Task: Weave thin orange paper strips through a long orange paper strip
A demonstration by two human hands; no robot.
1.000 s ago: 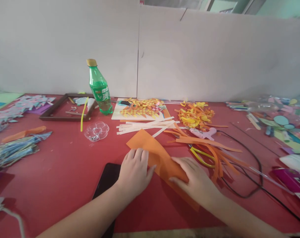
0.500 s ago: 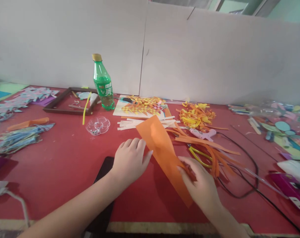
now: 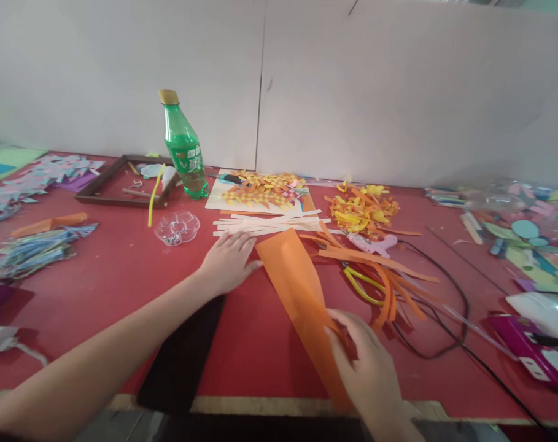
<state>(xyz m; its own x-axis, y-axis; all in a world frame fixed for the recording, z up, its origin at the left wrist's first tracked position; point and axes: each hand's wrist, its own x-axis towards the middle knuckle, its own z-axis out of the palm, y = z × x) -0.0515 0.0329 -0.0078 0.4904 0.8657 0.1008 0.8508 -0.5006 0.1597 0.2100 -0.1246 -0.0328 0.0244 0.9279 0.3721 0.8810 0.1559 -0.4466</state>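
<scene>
My right hand [image 3: 368, 362] grips the lower right edge of an orange paper sheet [image 3: 294, 282], which slants over the table with a slight bend. My left hand [image 3: 227, 261] is stretched forward, palm down, and its fingers reach the near edge of a bundle of pale paper strips [image 3: 269, 223]. Nothing shows in that hand, though its fingertips are partly blurred. Under the left forearm lies a dark, flat phone-like object [image 3: 182, 362]. Loose orange paper strips [image 3: 389, 282] and yellow-handled pliers [image 3: 364, 288] lie right of the sheet.
A green bottle [image 3: 186, 150] stands beside a brown frame [image 3: 117, 199] and a clear flower-shaped dish [image 3: 177, 228]. Folded orange-yellow paper pieces [image 3: 364, 209] lie at the back. The pink glue gun [image 3: 373, 244] trails a black cord rightward, near a magenta power strip [image 3: 530, 350].
My left hand has moved away from the orange sheet, leftward and forward to the pale strips. My right hand keeps the sheet, now slightly lower in view. The camera view has shifted a little.
</scene>
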